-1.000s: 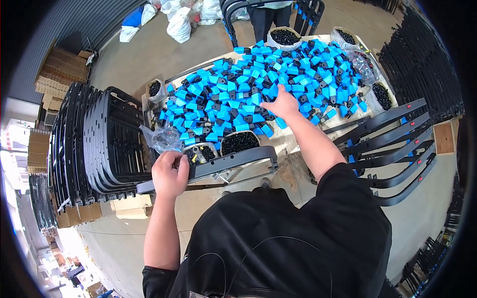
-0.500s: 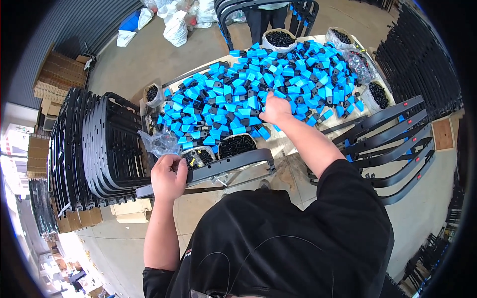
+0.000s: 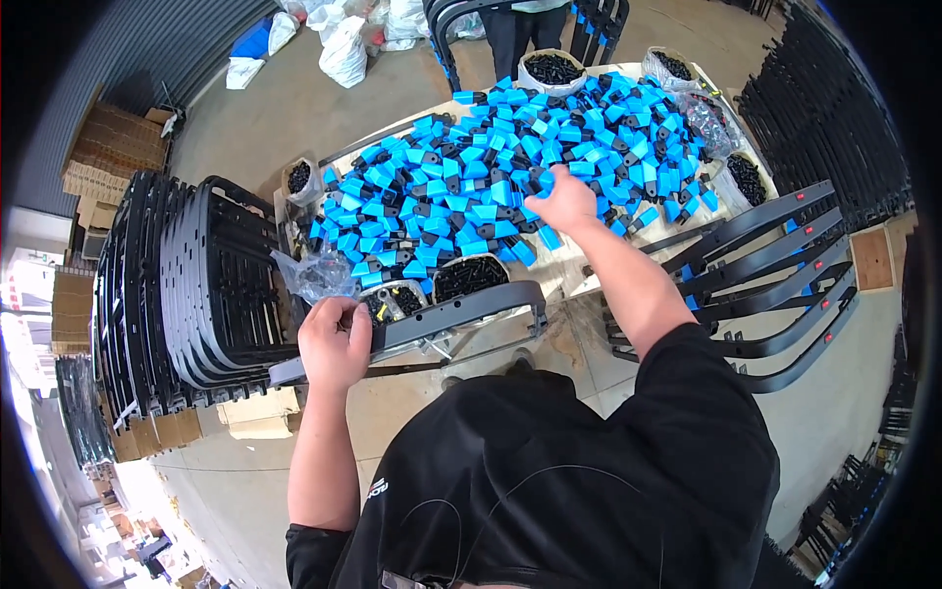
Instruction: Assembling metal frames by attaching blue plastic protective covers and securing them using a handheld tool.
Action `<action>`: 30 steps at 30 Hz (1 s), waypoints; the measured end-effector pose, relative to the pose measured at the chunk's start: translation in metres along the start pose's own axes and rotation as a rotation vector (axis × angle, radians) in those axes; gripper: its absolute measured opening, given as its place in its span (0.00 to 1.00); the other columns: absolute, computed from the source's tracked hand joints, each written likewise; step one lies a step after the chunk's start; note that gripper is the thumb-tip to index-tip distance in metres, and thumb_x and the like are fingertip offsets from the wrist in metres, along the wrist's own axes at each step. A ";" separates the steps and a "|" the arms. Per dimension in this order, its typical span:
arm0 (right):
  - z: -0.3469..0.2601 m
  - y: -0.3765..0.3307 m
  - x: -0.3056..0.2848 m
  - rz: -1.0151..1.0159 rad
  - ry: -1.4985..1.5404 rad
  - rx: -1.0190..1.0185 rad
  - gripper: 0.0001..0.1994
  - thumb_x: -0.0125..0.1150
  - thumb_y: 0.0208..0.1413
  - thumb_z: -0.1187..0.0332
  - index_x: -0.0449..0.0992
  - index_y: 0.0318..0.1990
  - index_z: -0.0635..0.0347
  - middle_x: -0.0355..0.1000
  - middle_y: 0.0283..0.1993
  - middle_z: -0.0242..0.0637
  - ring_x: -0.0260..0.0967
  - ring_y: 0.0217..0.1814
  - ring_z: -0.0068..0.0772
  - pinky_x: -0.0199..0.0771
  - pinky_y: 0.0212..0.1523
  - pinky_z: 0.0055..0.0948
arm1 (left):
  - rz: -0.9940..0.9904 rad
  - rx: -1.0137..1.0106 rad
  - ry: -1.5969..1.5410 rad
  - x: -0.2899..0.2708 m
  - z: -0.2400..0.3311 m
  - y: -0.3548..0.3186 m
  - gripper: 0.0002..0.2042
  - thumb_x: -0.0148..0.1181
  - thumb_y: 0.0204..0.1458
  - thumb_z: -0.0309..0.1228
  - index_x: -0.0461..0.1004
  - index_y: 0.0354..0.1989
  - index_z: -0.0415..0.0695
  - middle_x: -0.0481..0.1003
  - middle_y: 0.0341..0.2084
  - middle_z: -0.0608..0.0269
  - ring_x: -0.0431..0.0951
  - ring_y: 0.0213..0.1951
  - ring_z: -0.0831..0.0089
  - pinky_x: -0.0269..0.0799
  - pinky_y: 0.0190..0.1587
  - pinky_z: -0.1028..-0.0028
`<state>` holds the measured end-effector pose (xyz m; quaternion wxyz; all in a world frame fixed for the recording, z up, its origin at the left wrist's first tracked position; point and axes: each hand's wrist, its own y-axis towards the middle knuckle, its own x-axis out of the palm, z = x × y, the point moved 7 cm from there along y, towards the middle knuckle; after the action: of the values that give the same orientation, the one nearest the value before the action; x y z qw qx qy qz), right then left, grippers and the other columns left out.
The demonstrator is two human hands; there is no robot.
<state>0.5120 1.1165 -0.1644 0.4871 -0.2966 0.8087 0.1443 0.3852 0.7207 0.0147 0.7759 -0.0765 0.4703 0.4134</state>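
A broad heap of blue-and-black plastic pieces [image 3: 427, 191] covers the table. My right hand [image 3: 569, 203] is at the near middle of the heap, thumb and fingers closed around a blue-and-black plastic piece [image 3: 542, 182], partly hidden by the hand. Along the table's near edge lies a dark metal frame [image 3: 461, 309] with a curved right end and small holes. My left hand [image 3: 334, 344] grips its left part, fingers curled over and thumb pointing up; whether anything small is also in those fingers cannot be seen.
Bags of black small parts [image 3: 469, 281] stand around the heap, beside a clear plastic bag [image 3: 319, 275]. Dark frames are stacked at the left [image 3: 211, 285] and fanned out at the right [image 3: 775, 285]. A person [image 3: 525, 34] stands across the table.
My right hand has shifted slightly right at the heap, with its fingers around a piece. My left hand stays on the frame.
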 end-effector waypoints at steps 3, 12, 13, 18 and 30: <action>0.030 -0.024 -0.013 0.210 0.795 0.094 0.23 0.70 0.47 0.53 0.77 0.45 0.61 0.76 0.29 0.32 0.71 0.26 0.30 0.72 0.30 0.31 | 0.002 0.038 -0.011 0.000 0.002 0.002 0.07 0.64 0.53 0.29 0.78 0.30 0.37 0.76 0.23 0.55 0.76 0.23 0.64 0.72 0.29 0.69; -0.013 -0.212 -0.042 -0.430 2.097 0.337 0.16 0.64 0.46 0.51 0.71 0.33 0.51 0.59 0.22 0.28 0.55 0.23 0.27 0.55 0.26 0.29 | 0.137 0.298 -0.071 -0.016 0.016 -0.022 0.04 0.64 0.51 0.25 0.76 0.34 0.41 0.76 0.27 0.56 0.76 0.29 0.60 0.72 0.34 0.67; -0.028 -0.233 -0.049 -0.467 2.067 0.280 0.17 0.63 0.46 0.52 0.72 0.37 0.52 0.61 0.23 0.28 0.55 0.22 0.27 0.55 0.26 0.29 | 0.135 0.436 -0.160 -0.015 0.036 -0.032 0.06 0.65 0.51 0.25 0.76 0.35 0.41 0.76 0.27 0.56 0.77 0.30 0.62 0.73 0.34 0.68; -0.099 -0.298 -0.065 -0.409 1.794 -0.003 0.27 0.67 0.47 0.71 0.69 0.57 0.65 0.74 0.42 0.36 0.74 0.35 0.29 0.77 0.42 0.30 | -0.669 -0.325 -1.279 0.060 0.096 -0.093 0.14 0.55 0.67 0.36 0.70 0.52 0.38 0.74 0.28 0.64 0.76 0.32 0.76 0.73 0.34 0.75; -0.136 -0.340 0.004 -0.282 1.511 0.165 0.17 0.60 0.61 0.59 0.72 0.53 0.59 0.69 0.32 0.26 0.61 0.25 0.16 0.57 0.22 0.21 | -0.442 -0.199 -1.107 0.081 0.022 -0.129 0.08 0.58 0.65 0.31 0.72 0.45 0.38 0.75 0.32 0.66 0.72 0.31 0.83 0.70 0.33 0.78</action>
<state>0.6256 0.7782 -0.0836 -0.1629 -0.3776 0.8842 -0.2215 0.5093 0.6941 -0.0726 0.9620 -0.0180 -0.0715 0.2629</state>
